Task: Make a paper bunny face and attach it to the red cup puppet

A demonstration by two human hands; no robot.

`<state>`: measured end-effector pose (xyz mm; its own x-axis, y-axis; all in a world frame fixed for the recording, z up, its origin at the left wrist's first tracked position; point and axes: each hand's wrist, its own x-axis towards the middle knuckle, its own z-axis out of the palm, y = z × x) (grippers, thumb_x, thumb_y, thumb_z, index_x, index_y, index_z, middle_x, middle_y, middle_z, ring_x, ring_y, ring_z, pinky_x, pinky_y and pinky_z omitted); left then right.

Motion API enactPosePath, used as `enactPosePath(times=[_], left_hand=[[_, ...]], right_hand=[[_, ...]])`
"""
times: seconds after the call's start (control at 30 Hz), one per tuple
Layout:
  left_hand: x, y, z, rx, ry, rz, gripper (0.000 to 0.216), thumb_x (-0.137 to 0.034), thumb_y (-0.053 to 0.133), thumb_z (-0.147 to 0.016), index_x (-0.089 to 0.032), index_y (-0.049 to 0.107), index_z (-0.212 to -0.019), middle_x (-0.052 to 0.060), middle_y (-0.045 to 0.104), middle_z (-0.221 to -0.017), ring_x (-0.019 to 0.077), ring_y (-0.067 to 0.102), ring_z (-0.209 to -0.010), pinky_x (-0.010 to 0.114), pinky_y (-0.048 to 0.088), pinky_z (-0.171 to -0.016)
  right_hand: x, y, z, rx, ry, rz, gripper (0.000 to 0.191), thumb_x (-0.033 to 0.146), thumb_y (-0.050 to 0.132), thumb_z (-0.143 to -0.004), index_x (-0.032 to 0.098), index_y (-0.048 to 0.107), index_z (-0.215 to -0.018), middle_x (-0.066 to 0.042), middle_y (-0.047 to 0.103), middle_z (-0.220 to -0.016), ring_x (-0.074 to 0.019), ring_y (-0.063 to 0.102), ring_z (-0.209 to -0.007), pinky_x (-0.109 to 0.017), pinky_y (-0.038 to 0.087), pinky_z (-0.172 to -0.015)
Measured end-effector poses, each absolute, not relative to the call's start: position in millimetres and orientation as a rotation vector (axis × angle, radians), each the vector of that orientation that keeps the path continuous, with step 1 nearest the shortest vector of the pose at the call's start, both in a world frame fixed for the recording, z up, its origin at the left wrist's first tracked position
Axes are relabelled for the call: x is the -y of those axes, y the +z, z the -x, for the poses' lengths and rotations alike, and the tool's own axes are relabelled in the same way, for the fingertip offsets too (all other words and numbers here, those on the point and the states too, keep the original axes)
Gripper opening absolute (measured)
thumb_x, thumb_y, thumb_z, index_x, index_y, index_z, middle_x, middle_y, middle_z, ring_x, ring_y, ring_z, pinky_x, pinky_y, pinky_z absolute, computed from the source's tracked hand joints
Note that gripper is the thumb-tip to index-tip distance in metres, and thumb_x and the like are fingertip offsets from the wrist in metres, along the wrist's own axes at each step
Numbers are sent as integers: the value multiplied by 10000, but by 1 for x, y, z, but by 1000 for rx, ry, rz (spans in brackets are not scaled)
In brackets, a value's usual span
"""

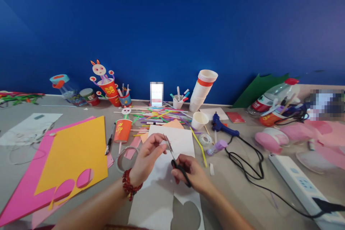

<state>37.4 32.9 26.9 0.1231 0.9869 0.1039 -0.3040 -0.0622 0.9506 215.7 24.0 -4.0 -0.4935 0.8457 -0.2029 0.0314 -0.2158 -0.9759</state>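
Observation:
My right hand [192, 174] grips black-handled scissors [174, 158], blades pointing up and away from me. My left hand [147, 158], with a red bead bracelet on its wrist, pinches a small white paper piece [163, 145] at the blade tips. Both hands hover over a white paper sheet [159, 194] that has a rounded shape cut out of its near edge. An orange paper cup [122, 130] stands just left of my left hand.
Yellow sheet [78, 154] on pink sheets with pink ovals lies left. Coloured straws [159, 115], stacked paper cups [202, 90], a single white cup [199, 120], blue glue gun [222, 126] with black cord, tape roll [206, 139], power strip [304, 187] and pink foam [323, 140] fill the back and right.

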Motion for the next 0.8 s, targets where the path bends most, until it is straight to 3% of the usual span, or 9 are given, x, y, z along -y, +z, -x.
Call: enactPosePath(times=[0.13, 0.8], left_hand=[[-32, 26, -39, -825, 1282, -1087, 139, -256, 630, -891, -181, 564, -795, 12, 534, -888, 122, 515, -769, 243, 467, -710], [-29, 27, -45, -848, 1306, -985, 182, -291, 672, -844, -178, 553, -765, 11, 538, -852, 127, 526, -746, 259, 481, -705]], right_hand=[[-22, -3, -212, 1409, 1800, 1008, 528, 624, 778, -657, 196, 469, -652, 44, 563, -539, -85, 494, -457, -202, 353, -473], [-21, -1, -211, 1432, 1748, 1017, 534, 648, 753, -673, 205, 457, -628, 40, 551, -528, -99, 492, -467, -213, 369, -477]])
